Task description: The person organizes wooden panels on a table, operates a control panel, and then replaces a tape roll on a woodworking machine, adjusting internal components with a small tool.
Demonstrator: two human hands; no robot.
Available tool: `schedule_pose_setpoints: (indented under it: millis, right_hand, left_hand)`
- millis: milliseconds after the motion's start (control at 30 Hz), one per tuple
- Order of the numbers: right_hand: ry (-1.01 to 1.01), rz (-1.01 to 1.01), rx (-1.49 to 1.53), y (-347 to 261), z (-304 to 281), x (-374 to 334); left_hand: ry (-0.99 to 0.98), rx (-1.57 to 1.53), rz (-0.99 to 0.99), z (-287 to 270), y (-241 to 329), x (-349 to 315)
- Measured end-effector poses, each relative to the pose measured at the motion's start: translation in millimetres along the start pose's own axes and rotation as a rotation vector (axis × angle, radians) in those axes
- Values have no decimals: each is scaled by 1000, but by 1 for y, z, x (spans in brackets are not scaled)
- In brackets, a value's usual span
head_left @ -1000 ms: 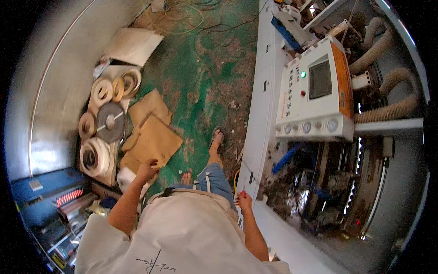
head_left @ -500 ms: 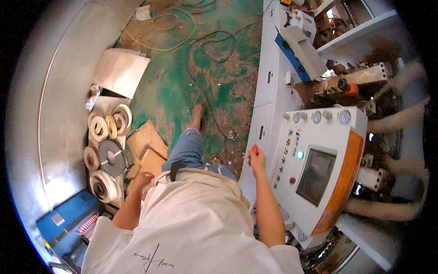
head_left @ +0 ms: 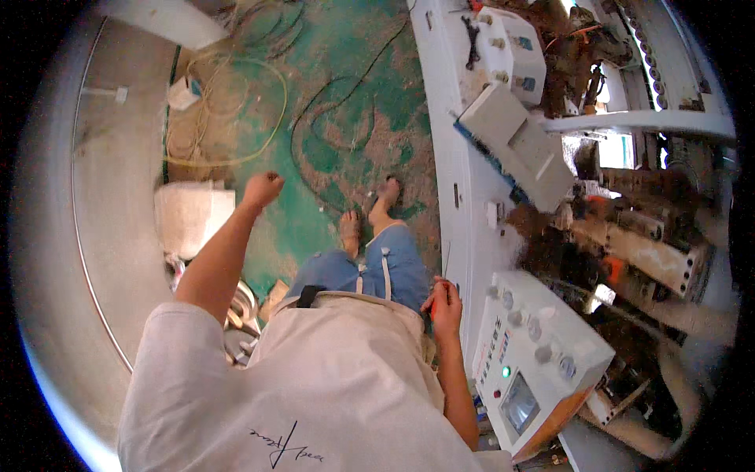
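My right hand is closed around a red-handled screwdriver, low beside my right hip. Its thin shaft seems to point forward, past my fingers. Close to that hand stand the white machine cabinet and a control panel with gauges, a lit green lamp and a small screen. Out in front on the left, my left hand hangs over the green floor with its fingers curled in. Nothing shows in it, and it touches nothing.
A long white machine runs along my right, with a tilted pale cover on it. Ahead, a dark cable and a yellow hose loop across the dusty floor. Pale boards lean by the left wall.
I have stepped forward along the machine. My left hand has swung forward from my hip, while the right has dropped back beside my hip, still holding the screwdriver. The control panel now sits further back.
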State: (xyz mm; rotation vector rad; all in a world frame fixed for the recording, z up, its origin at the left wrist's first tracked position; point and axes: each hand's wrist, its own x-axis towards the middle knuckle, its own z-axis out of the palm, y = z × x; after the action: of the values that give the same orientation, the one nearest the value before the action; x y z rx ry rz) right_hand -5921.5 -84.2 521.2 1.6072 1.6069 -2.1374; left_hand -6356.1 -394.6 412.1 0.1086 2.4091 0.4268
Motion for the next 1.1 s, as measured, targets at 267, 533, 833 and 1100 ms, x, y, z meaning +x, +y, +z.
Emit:
schedule_pose_setpoints:
  millis: [267, 533, 833, 1100]
  right_hand:
    - [52, -40, 242, -151, 50, 158]
    - [275, 62, 174, -196, 96, 185]
    - [563, 333, 323, -240, 254, 180]
    - [702, 346, 512, -305, 308, 181]
  left_hand:
    - [-66, -13, 415, -33, 335, 262]
    - [154, 186, 768, 7, 621, 403]
    - [97, 497, 820, 61, 732, 520]
    - [-61, 76, 1075, -49, 694, 379]
